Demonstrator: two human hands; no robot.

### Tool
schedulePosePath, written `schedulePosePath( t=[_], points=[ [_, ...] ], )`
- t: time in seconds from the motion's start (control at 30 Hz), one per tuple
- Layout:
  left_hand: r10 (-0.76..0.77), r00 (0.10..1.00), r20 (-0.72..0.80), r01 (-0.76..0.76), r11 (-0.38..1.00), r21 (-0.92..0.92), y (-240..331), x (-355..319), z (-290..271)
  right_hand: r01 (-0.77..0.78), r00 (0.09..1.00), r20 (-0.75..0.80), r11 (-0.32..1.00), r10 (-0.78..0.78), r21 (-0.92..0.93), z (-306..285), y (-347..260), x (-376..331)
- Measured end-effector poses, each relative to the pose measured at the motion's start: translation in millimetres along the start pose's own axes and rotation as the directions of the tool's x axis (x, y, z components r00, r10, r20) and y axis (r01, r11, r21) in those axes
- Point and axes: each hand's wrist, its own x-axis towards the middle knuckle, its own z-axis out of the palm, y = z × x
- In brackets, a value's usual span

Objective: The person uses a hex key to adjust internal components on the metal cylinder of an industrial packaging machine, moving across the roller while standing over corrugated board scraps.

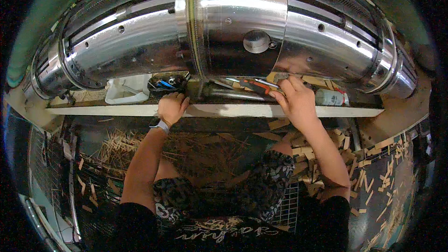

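Observation:
My left hand (171, 107), a pale band and watch on its wrist, lies over a cream ledge (242, 110) with its fingers bent over the far side. Just beyond it sits a black tray (151, 83) holding blue-handled and small metal pieces. My right hand (297, 101) is closed at the fingertips on a slim silver metal tool (267, 83) above the trough behind the ledge. Beside these fingers is a tool with orange and black handles (255, 87); whether the hand touches it, I cannot tell. The right hand's lower fingers are partly hidden.
A large shiny metal cylinder (242, 4) spans the far side, just above the hands. A white tray (112, 92) stands left in the trough, a whitish bottle (329, 97) to the right. Cardboard strips (366, 184) and thin scraps (121, 147) litter the floor around my legs.

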Motion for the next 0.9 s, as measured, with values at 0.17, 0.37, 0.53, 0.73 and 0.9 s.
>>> schedulePosePath(
  t=[0.17, 0.37, 0.53, 0.73, 0.9],
  points=[
    [0.043, 0.999, -0.022, -0.044, 0.998, -0.052, -5.4, -2.1, 0.1, -0.179, 0.982, 0.000, 0.936, 0.188, 0.302, -2.8, -1.2, -21.5],
    [-0.015, 1.000, -0.017, 0.012, 0.992, -0.128, -15.4, -8.2, 4.6, -0.137, 0.967, -0.132, 0.881, 0.218, 0.453, -14.6, -35.6, -3.8],
    [0.002, 0.999, -0.032, -0.008, 0.986, -0.167, -10.9, -17.5, 3.3, -0.299, 0.942, 0.020, 0.812, 0.334, 0.500, -4.9, -50.6, 0.4],
    [-0.046, 0.992, 0.117, 0.063, 0.987, -0.147, 23.5, -5.9, -36.7, -0.138, 0.978, -0.106, 0.937, 0.180, 0.321, 20.3, -44.1, 7.1],
    [0.228, 0.959, -0.166, -0.278, 0.867, -0.413, 129.0, 36.7, -138.8, -0.095, 0.981, -0.145, 0.973, 0.127, 0.212, 19.4, -51.6, 11.0]
  ],
)
